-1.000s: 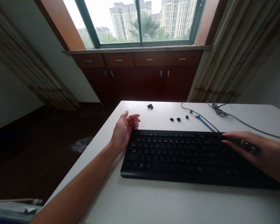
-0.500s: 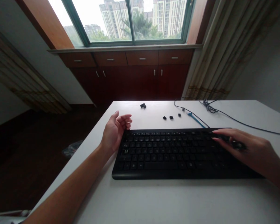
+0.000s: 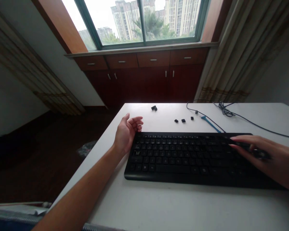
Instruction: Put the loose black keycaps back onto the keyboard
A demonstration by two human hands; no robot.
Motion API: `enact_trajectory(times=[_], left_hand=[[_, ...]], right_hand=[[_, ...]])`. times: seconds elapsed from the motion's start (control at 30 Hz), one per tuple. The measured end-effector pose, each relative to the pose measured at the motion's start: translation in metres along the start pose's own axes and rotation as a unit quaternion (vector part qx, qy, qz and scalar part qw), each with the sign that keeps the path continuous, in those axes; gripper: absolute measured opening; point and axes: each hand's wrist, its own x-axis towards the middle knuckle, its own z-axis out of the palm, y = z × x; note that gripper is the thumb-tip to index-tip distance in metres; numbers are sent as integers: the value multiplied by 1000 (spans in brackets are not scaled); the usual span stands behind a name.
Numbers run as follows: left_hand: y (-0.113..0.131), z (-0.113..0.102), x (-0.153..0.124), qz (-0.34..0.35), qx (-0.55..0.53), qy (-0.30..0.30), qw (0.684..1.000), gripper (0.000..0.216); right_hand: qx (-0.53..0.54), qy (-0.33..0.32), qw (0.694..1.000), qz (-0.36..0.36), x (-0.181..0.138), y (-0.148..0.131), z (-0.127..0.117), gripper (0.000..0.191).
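Note:
A black keyboard (image 3: 173, 169) lies on the white table with its long front edge toward me; a gap shows among its keys near the left end, where a keycap is off. My left hand (image 3: 128, 131) rests beside the keyboard's upper left corner, palm turned inward, fingers loosely curled and apart, holding nothing. Over the keyboard's right part is my right hand (image 3: 267, 154), thumb and forefinger stretched to the left. Its other fingers are closed round a dark object (image 3: 262, 154) that is too blurred to name.
Several small black keycaps (image 3: 183, 120) lie beyond the keyboard, with two more pieces (image 3: 154, 108) farther left. A blue strip-like tool (image 3: 210, 124) lies next to the black cable (image 3: 260, 123). Beyond the table stand wooden cabinets (image 3: 149, 80) under a window.
The whole view has shifted, so the keyboard, table and both hands appear farther right. My left hand keeps its place by the keyboard; my right hand stays over its right part.

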Motion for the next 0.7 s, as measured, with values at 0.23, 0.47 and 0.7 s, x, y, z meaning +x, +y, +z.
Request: enact_trajectory(times=[0.23, 0.47, 0.7], left_hand=[[1, -1, 0, 5, 2, -5, 1000, 45], [1, 1, -1, 2, 13, 0, 1000, 43], [4, 0, 2, 55, 226, -56, 971, 37]], right_hand=[[-3, -3, 1000, 18, 0, -2, 0, 27], [13, -4, 1000, 18, 2, -3, -1, 28], [35, -70, 997, 0, 32, -3, -1, 26]])
